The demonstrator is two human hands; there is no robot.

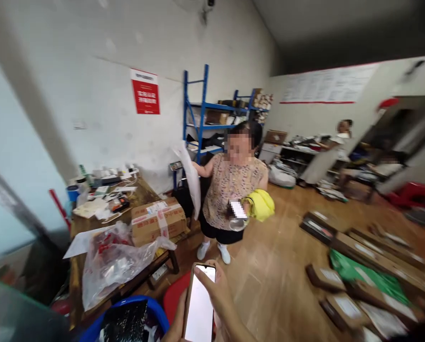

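Observation:
At the bottom middle, a smartphone [199, 311] stands upright with a bright, nearly white screen; what it displays is not legible. My left hand [178, 313] grips its left edge, and much of that hand is cut off by the frame. My right hand [221, 294] wraps round the right side, its thumb lying across the upper part of the screen. Just behind the phone shows a red stool-like thing [173, 294], partly hidden. Left of it stands a blue tub [159, 306] holding a black plastic-wrapped item [125, 320].
A person [234, 180] faces me with a white bag [191, 180], a phone and yellow cloth [260, 205]. The wooden table [141, 190] carries a taped carton [159, 221] and clear plastic bag [109, 266]. Long parcels [372, 251] lie on the right floor; blue shelving [207, 104] stands behind.

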